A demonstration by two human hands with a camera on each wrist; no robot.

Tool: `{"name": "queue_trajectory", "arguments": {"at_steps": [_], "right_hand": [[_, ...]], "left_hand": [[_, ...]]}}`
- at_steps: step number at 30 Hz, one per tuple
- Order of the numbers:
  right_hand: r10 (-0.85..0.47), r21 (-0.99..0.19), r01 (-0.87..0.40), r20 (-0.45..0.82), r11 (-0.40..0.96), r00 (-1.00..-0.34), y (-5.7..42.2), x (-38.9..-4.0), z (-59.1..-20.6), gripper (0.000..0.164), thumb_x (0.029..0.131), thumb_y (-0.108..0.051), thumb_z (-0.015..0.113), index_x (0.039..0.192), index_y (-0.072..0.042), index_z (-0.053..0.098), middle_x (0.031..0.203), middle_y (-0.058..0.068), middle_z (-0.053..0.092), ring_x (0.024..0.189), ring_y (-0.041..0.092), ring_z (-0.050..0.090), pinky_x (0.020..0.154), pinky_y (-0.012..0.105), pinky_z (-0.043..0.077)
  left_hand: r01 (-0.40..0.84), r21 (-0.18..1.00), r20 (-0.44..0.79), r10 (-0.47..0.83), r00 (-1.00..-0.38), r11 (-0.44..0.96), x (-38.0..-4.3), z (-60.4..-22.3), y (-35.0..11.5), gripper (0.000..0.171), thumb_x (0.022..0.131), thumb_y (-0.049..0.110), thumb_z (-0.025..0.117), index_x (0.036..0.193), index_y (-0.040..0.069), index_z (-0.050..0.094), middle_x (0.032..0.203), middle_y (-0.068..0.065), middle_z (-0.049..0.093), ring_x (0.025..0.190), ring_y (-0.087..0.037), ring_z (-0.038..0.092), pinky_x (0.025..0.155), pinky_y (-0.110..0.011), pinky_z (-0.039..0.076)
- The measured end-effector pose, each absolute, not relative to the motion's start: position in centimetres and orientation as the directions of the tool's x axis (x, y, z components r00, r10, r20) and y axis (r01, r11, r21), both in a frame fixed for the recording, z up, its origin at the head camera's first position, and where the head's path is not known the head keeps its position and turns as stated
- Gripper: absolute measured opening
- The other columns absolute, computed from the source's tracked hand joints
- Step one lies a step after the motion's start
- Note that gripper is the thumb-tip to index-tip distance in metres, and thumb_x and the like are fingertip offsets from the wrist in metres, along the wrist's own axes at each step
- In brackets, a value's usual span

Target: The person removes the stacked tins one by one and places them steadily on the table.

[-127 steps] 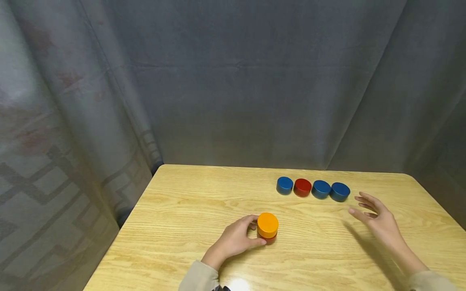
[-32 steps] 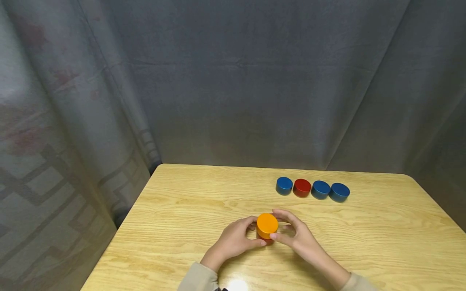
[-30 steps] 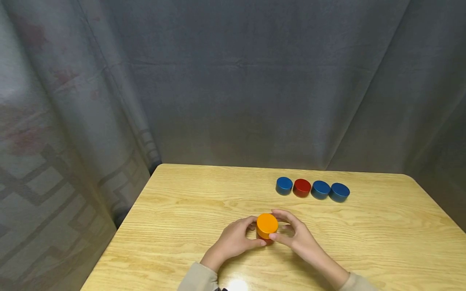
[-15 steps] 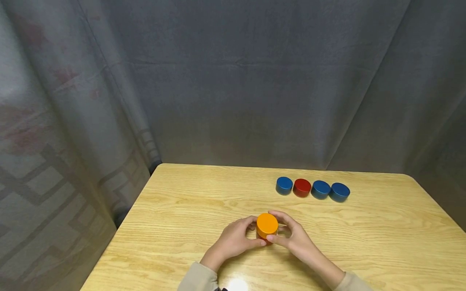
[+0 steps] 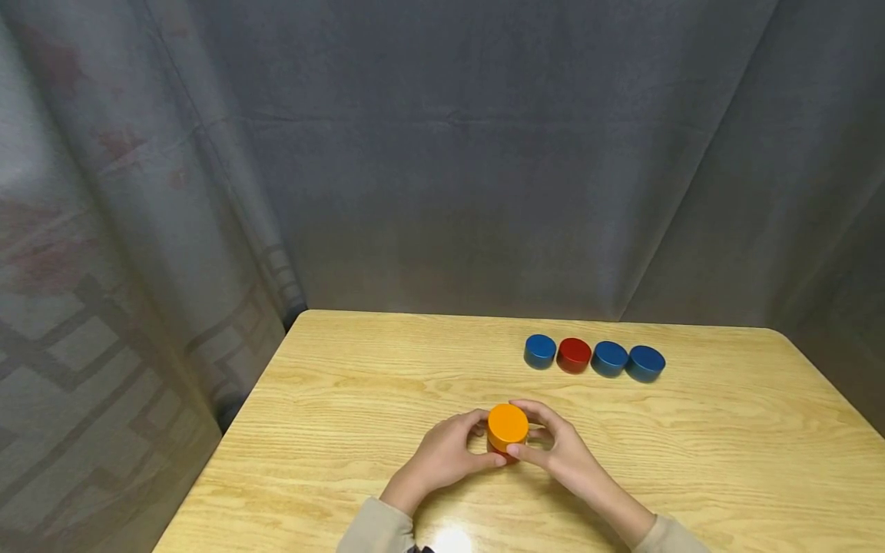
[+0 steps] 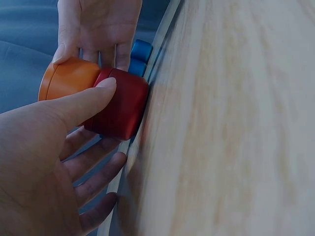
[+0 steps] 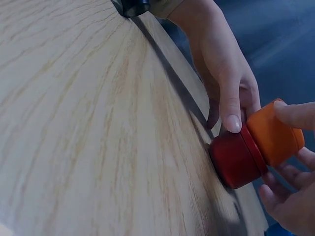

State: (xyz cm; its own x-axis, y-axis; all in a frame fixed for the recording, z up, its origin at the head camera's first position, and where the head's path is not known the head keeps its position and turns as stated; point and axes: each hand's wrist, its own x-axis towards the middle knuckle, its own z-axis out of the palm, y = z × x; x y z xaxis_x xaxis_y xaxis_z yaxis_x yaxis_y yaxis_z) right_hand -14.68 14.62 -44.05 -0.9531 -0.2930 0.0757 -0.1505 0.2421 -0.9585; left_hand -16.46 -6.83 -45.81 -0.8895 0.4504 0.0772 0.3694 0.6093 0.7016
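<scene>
A round orange tin (image 5: 508, 424) sits on top of a round red tin (image 6: 129, 105), upright on the table near its front. My left hand (image 5: 442, 453) holds the red tin from the left, thumb against its near side. From the right, my right hand (image 5: 563, 449) pinches the orange tin between thumb and fingers. In the right wrist view the right thumb lies on the orange tin, and the left thumb rests on the red one. Most of the red tin is hidden from above by the orange tin and the hands.
Farther back on the wooden table (image 5: 359, 369) stands a row of a blue tin (image 5: 540, 352), a second red tin (image 5: 574, 355) and two more blue tins to its right. A grey curtain (image 5: 449, 192) hangs behind the table and along its left.
My right hand has come in from beside the blue tins to the orange tin, and its thumb has shifted slightly left across it. My left hand and both stacked tins stay in place.
</scene>
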Motion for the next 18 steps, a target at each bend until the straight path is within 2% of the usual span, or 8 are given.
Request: {"name": "queue_trajectory", "arguments": {"at_steps": [9,14,18], "right_hand": [[-0.265,-0.957,-0.146,0.077,0.25,-0.961,14.8,-14.5,-43.9,0.06,0.084,-0.011,0.08,0.136,-0.001,0.053,0.131,0.018,0.058,0.113,0.029,0.058,0.095,0.038,0.05],[-0.226,-0.955,-0.126,0.064,0.268,-0.972,15.4,-14.4,-43.9,0.061,0.082,-0.011,0.081,0.135,-0.001,0.054,0.133,0.015,0.058,0.118,0.027,0.054,0.096,0.031,0.049],[-0.196,-0.952,-0.12,0.065,0.283,-0.978,16.1,-14.3,-43.9,0.06,0.082,-0.011,0.081,0.135,-0.003,0.055,0.134,0.014,0.059,0.117,0.023,0.054,0.095,0.031,0.049]], "left_hand": [[0.368,0.712,0.077,0.454,-0.888,0.598,-16.5,-45.8,-6.7,0.057,0.082,0.048,0.078,0.13,0.021,0.062,0.118,0.012,0.065,0.104,-0.006,0.06,0.091,-0.035,0.049],[0.362,0.715,0.072,0.451,-0.889,0.598,-16.5,-45.8,-6.7,0.056,0.081,0.046,0.08,0.129,0.021,0.063,0.115,0.013,0.066,0.103,-0.006,0.06,0.091,-0.035,0.049],[0.36,0.722,0.073,0.453,-0.888,0.59,-16.5,-45.7,-6.7,0.054,0.081,0.045,0.08,0.128,0.023,0.063,0.113,0.014,0.066,0.102,-0.006,0.06,0.091,-0.035,0.049]]}}
